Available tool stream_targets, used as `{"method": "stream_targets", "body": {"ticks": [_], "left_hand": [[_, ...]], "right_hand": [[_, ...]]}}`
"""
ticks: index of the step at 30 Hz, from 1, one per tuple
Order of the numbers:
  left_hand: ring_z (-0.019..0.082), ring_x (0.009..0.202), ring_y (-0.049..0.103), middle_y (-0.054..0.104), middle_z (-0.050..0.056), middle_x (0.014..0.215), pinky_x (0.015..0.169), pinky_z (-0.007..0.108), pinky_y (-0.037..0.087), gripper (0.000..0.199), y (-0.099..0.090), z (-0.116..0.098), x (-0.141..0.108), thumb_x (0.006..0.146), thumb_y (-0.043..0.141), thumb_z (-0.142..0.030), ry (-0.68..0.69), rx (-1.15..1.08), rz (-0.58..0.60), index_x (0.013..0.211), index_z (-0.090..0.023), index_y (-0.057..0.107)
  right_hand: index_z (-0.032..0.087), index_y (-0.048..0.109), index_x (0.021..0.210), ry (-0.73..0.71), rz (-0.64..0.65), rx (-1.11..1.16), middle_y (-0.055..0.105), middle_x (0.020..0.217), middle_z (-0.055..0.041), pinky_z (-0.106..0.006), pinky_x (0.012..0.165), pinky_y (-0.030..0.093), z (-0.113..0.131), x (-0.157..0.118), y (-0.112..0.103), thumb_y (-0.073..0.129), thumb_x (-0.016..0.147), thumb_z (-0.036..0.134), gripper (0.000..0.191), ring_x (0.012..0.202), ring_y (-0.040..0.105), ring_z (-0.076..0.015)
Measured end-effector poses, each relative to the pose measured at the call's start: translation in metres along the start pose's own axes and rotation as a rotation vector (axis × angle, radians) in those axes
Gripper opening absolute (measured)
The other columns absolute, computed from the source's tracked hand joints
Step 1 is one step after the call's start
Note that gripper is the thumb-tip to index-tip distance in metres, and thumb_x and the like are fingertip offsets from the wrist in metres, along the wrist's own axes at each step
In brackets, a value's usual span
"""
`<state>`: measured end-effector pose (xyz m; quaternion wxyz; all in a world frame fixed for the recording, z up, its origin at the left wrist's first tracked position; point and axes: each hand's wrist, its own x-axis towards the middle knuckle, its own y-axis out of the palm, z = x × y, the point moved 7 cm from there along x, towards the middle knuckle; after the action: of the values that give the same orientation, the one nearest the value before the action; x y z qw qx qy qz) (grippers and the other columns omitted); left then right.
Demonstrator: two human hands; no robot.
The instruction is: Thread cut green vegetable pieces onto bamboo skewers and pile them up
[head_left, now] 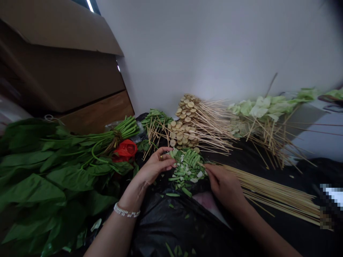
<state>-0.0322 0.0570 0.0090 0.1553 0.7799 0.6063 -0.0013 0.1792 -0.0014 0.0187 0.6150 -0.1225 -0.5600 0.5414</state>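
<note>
Green cut pieces (184, 175) are lying in a loose pile on black plastic (160, 225), and a row of green segments (191, 157) is sitting on top toward the pile's far side. From the pile's right edge the right hand (225, 184) is reaching in, its fingers closing tightly on the end of a thin skewer (201, 164) at that row. At the pile's left edge the left hand (155, 166) is hovering half open, fingers curving and thumb reaching in; I cannot tell whether its fingertips are gripping a piece. Just behind the pile, skewered round slices (184, 135) are crowding its far edge, their sticks spreading rightward, while skewered greens (157, 119) are resting behind and to the left. Right of the pile, a bundle of bare sticks (278, 192) is running outward past the right hand, bounding its sideways room. Well left of the pile, a leafy bunch (66, 167) is sprawling, with a red bag (125, 150) lying at its stem end, narrowing the left hand's side. In front of the pile, black plastic carrying scattered scraps is stretching toward the person, leaving the widest room for moving.
</note>
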Motion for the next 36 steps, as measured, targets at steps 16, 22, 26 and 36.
{"method": "stream_targets", "body": {"ticks": [16,22,26,36], "left_hand": [[0.010,0.053,0.060,0.066,-0.004,0.066,0.057,0.022,0.043,0.090,-0.002,0.003,0.005,0.062,0.078,-0.021,0.089,0.325,0.045,0.140,-0.015,0.034],[0.008,0.055,0.055,0.065,-0.001,0.070,0.056,0.021,0.041,0.053,0.010,0.007,-0.001,0.062,0.079,-0.025,0.001,0.323,0.210,0.112,-0.015,0.065],[0.008,0.061,0.055,0.070,0.003,0.077,0.059,0.020,0.041,0.031,-0.005,0.002,0.005,0.066,0.078,-0.036,0.055,0.247,0.028,0.088,-0.015,0.075],[0.010,0.072,0.062,0.073,0.003,0.078,0.069,0.020,0.044,0.036,-0.016,0.008,0.009,0.049,0.088,-0.032,0.060,-0.077,-0.189,0.080,-0.018,0.076]], "right_hand": [[0.019,0.066,0.103,0.081,-0.012,0.010,0.071,0.098,-0.0069,-0.029,0.077,0.049,-0.014,0.003,-0.005,0.043,0.092,0.024,0.026,0.086,0.067,-0.0194],[0.023,0.068,0.098,0.174,0.207,-0.170,0.073,0.094,-0.0053,-0.032,0.072,0.049,-0.025,0.006,-0.001,0.044,0.091,0.023,0.025,0.084,0.068,-0.0226],[0.024,0.070,0.092,0.164,0.296,-0.133,0.073,0.089,-0.0045,-0.031,0.070,0.048,-0.026,0.007,-0.003,0.045,0.091,0.025,0.025,0.080,0.068,-0.0222],[0.021,0.071,0.096,0.101,0.173,0.335,0.074,0.089,-0.0020,-0.025,0.072,0.050,-0.001,0.010,-0.005,0.048,0.090,0.027,0.024,0.079,0.068,-0.0161]]}}
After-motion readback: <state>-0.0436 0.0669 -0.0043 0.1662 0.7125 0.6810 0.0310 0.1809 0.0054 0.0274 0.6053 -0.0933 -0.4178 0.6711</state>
